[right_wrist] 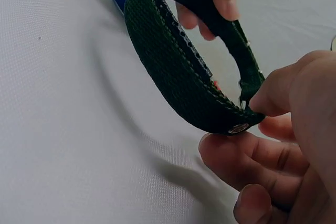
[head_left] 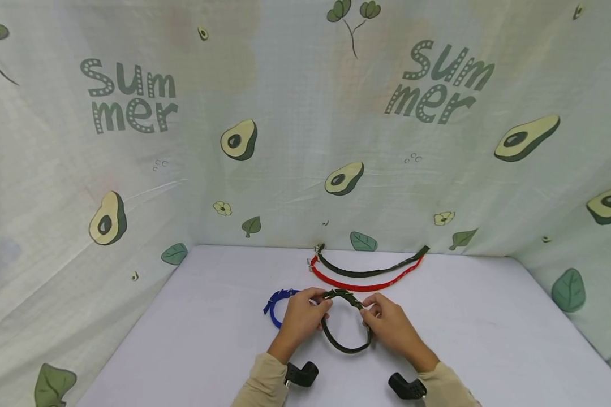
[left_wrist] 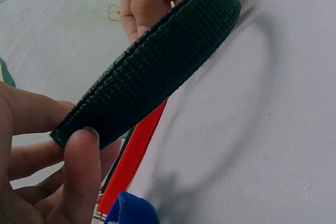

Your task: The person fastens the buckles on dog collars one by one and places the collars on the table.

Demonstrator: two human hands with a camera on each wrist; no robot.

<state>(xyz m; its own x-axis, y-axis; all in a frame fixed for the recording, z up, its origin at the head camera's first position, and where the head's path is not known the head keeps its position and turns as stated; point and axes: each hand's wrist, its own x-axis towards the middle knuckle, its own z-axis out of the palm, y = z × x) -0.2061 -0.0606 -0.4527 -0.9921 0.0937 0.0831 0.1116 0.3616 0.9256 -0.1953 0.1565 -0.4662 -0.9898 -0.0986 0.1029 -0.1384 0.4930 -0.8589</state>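
Both hands hold a dark green woven collar (head_left: 350,350), bent round into a ring above the table. The left hand (head_left: 301,315) pinches its left side between thumb and fingers. On the other side, the thumb and fingers of the right hand (head_left: 391,325) grip the band near a small metal rivet (right_wrist: 239,128). A row of stitching runs along the edge of the collar (left_wrist: 152,64) in the left wrist view. Partly hidden behind the left hand, a blue collar (head_left: 273,310) lies looped on the table.
Farther back on the white table (head_left: 193,328) lie a red collar (head_left: 364,288) and another dark green collar (head_left: 361,274), both stretched out in curves. A printed cloth (head_left: 285,85) with avocados and lettering hangs behind and along the sides.
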